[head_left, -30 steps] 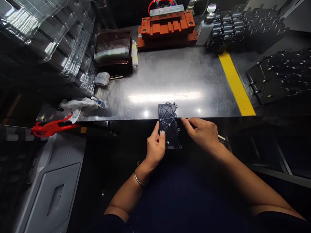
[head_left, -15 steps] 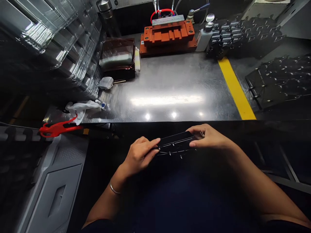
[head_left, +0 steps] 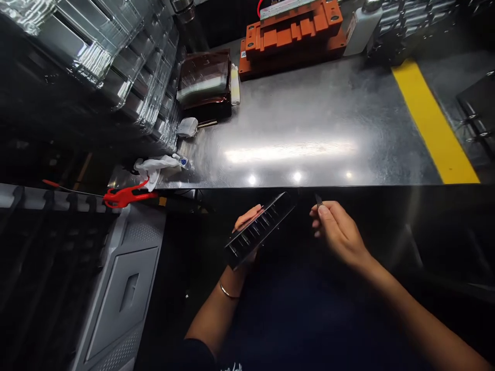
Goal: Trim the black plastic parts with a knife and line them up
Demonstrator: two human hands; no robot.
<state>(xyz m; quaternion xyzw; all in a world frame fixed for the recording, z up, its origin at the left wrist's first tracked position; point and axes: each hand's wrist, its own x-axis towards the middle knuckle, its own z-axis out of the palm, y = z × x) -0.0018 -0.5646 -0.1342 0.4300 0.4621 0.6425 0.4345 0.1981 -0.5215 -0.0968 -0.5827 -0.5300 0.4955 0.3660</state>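
Note:
My left hand (head_left: 246,220) is closed round a long black plastic part (head_left: 260,231), which tilts up to the right in front of the bench edge. A row of ribs and slots shows on its upward side. The part covers most of the palm, and some fingers are hidden behind it. To the right, apart from the part, my right hand (head_left: 340,229) pinches a small dark, blade-like piece (head_left: 318,199) between thumb and forefinger. Its tip points upward; its exact kind is too small to make out.
The metal bench (head_left: 294,118) has a yellow stripe (head_left: 435,121). An orange fixture (head_left: 294,38) and a white bottle (head_left: 362,30) stand at the back. Wrapped trays (head_left: 127,67) rise at left, near a red-handled tool (head_left: 127,197) and a grey bin (head_left: 124,299).
My right hand has let go of the black part and moved right, now showing the small dark piece. My left hand has turned the part to a steeper tilt. The view has shifted.

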